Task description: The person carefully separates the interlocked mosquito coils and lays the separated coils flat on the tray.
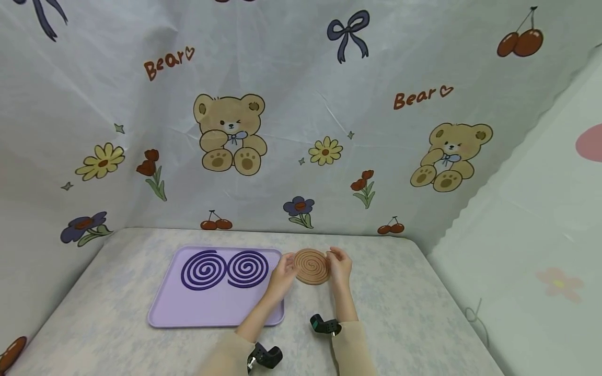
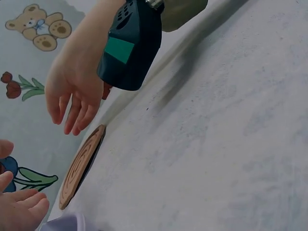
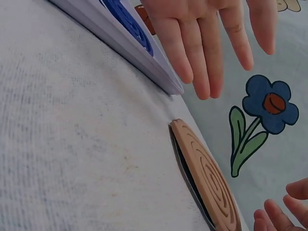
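A flat, round brown disc with a tight spiral pattern (image 1: 312, 266) lies on the table, its dark underside edge showing in the right wrist view. My left hand (image 1: 282, 275) is at its left edge, fingers extended and slightly spread. On the opposite side, my right hand (image 1: 340, 266) hovers with loosely bent fingers by the right edge. Both wrist views show nothing gripped: the left hand (image 3: 204, 43) hangs above the disc's near end in one, the right hand (image 2: 77, 86) above its far end in the other.
A lilac tray (image 1: 197, 313) stands left of the disc, partly behind my left forearm. Two dark purple spiral coils, a left one (image 1: 204, 270) and a right one (image 1: 247, 269), lie side by side in it. A bear-patterned cloth (image 1: 282, 120) hangs behind the table.
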The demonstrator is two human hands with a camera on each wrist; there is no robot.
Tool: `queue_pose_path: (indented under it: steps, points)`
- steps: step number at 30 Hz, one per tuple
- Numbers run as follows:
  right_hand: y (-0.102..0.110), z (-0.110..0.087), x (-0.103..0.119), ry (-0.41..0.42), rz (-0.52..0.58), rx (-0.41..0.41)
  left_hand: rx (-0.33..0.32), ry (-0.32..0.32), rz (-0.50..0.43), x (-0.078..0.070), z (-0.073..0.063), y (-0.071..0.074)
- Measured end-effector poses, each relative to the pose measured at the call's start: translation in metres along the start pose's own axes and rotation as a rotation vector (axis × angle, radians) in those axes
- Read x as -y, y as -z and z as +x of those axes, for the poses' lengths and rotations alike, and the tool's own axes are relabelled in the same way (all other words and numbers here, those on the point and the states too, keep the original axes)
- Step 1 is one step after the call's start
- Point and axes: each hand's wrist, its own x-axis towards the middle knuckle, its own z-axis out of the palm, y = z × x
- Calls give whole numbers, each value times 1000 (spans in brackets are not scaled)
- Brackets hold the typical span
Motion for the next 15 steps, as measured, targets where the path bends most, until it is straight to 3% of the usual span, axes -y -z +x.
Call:
queue_pose_path:
  steps: [3,9,15]
  points:
    - [2,1,-3,5,-44,-13,28,2,0,3,1,-6]
    - [4,5,-9,-45,-62,-15,10,35,11,10,2,-13]
    - [6,8,-7,-89,-99,-3,78,96,-19,9,3,-20]
